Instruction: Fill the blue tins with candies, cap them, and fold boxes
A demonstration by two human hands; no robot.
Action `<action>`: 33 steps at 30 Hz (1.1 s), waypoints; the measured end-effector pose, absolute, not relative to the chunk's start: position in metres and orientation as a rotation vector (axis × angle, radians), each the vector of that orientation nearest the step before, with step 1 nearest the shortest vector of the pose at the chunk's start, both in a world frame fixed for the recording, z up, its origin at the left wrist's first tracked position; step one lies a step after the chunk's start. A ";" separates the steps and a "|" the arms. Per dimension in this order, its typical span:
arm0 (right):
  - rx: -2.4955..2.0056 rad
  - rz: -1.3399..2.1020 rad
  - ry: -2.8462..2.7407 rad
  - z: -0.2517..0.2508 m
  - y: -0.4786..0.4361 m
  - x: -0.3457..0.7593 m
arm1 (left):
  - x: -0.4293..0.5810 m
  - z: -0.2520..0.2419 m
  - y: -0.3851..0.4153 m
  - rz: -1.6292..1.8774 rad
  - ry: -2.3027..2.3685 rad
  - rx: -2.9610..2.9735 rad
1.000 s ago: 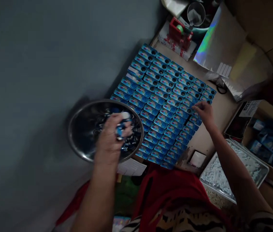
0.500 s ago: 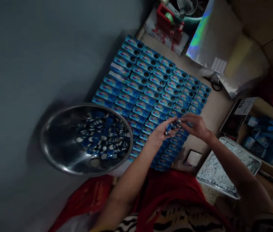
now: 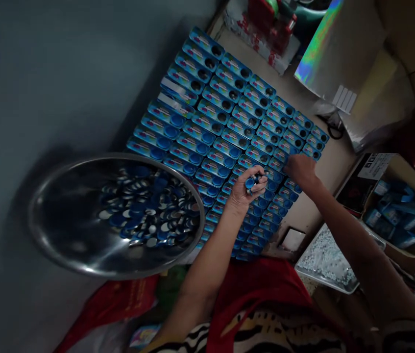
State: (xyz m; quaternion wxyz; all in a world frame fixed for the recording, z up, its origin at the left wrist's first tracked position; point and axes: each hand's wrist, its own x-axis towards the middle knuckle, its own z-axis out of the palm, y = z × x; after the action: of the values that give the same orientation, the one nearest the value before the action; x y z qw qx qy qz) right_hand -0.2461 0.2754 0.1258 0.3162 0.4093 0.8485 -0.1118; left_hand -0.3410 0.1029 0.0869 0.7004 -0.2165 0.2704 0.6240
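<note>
Rows of small blue boxes with round holes cover a low table; some holes show blue caps, others are dark. My left hand hovers over the near rows, fingers curled round several blue round caps. My right hand rests on the boxes at the right edge of the block, fingers bent down onto one; what is under the fingertips is hidden. A steel bowl at the left holds many blue and white caps.
A metal tray of small white pieces lies at the right. A cardboard box with blue packs stands beyond it. A red tape dispenser and shiny foil sheets lie at the far end. Red cloth covers my lap.
My left hand left the bowl with caps and came over the boxes. My right hand met it, then moved back to the right-hand boxes. The camera view has shifted.
</note>
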 end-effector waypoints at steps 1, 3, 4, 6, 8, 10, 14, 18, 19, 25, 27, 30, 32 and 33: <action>1.076 -0.266 2.232 0.124 0.277 -0.248 | -0.342 0.087 0.103 1.383 0.586 -0.485; 1.094 -0.221 2.220 0.120 0.280 -0.248 | -0.343 0.087 0.104 1.368 0.555 -0.492; 1.110 -0.207 2.215 0.119 0.282 -0.246 | -0.344 0.088 0.104 1.364 0.545 -0.499; 1.147 -0.201 2.232 0.119 0.282 -0.237 | -0.344 0.090 0.104 1.358 0.530 -0.523; 1.219 -0.232 2.302 0.123 0.278 -0.224 | -0.343 0.093 0.104 1.360 0.512 -0.542; 1.329 -0.390 2.434 0.129 0.267 -0.211 | -0.341 0.096 0.102 1.369 0.486 -0.553; 1.216 -1.372 2.617 0.131 0.231 -0.192 | -0.331 0.108 0.096 1.366 0.455 -0.568; 1.258 -2.026 2.407 0.126 0.201 -0.183 | -0.316 0.127 0.096 1.317 0.471 -0.569; 1.339 -2.089 2.344 0.126 0.199 -0.183 | -0.313 0.132 0.097 1.304 0.480 -0.567; 1.619 -2.178 2.093 0.123 0.249 -0.208 | -0.320 0.138 0.099 1.459 0.497 -0.629; 1.605 -2.041 2.226 0.120 0.277 -0.225 | -0.329 0.131 0.096 1.532 0.455 -0.657; 1.549 -1.581 2.542 0.114 0.307 -0.249 | -0.340 0.118 0.091 1.616 0.387 -0.699; 1.469 -1.260 2.674 0.111 0.316 -0.261 | -0.344 0.110 0.091 1.642 0.391 -0.735; 1.422 -1.147 2.709 0.110 0.319 -0.267 | -0.345 0.107 0.091 1.639 0.413 -0.753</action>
State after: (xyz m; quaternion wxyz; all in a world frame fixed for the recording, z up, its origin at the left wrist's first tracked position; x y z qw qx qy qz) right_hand -0.2670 0.3190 0.1105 -0.0627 0.4343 0.8275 -0.3503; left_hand -0.3445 0.0908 0.1067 0.6016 -0.3251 0.1783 0.7075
